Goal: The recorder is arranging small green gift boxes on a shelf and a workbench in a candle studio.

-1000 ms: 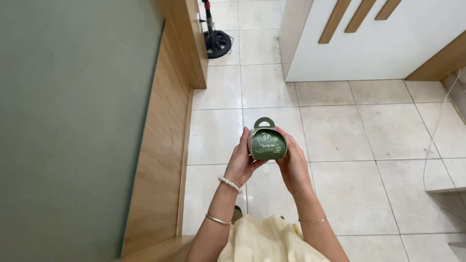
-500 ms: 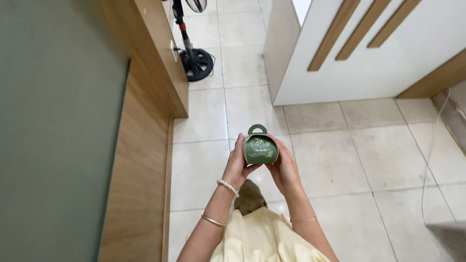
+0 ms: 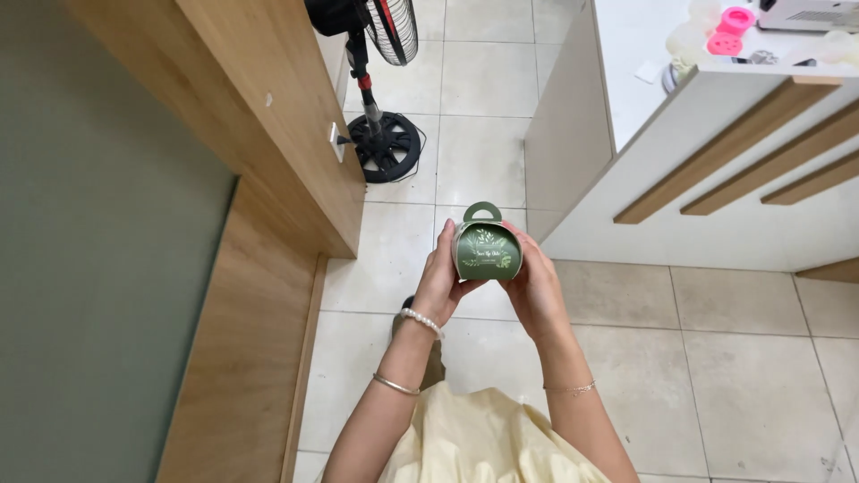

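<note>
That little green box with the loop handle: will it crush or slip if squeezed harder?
The green box looks like thin folded card, so it probably dents easily. Left hand and right hand cup its sides lightly, suggesting little weight. Its matte-looking surface seems unlikely to slip.

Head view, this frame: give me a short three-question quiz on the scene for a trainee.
1. True or false: both hands hold the green gift box.
2. What stands on the tiled floor beyond the box?
   A. a pedestal fan
   B. a ladder
   C. a bucket
3. Which wrist wears a pearl bracelet?

Key
1. True: the left hand and right hand clasp its sides.
2. A: the pedestal fan.
3. The left.
</note>
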